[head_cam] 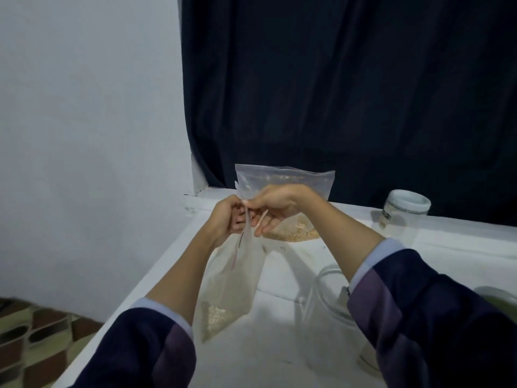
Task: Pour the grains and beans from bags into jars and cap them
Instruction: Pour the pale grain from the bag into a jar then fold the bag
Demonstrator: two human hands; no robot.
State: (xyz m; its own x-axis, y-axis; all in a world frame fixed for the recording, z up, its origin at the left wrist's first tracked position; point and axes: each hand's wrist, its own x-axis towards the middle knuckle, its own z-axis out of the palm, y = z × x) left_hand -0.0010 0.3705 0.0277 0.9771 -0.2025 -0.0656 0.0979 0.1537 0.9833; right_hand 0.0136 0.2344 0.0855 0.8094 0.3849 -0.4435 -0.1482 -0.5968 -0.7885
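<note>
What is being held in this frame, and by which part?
A clear plastic bag with a little grain at its bottom hangs from both hands: left hand and right hand pinch its top edge.

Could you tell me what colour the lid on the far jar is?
White; the lid on the far jar shows in the head view.

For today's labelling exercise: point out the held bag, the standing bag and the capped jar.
held bag (240, 278), head view, on its clear middle panel.
standing bag (296, 179), head view, on its upper front.
capped jar (407, 204), head view, on its white lid.
</note>
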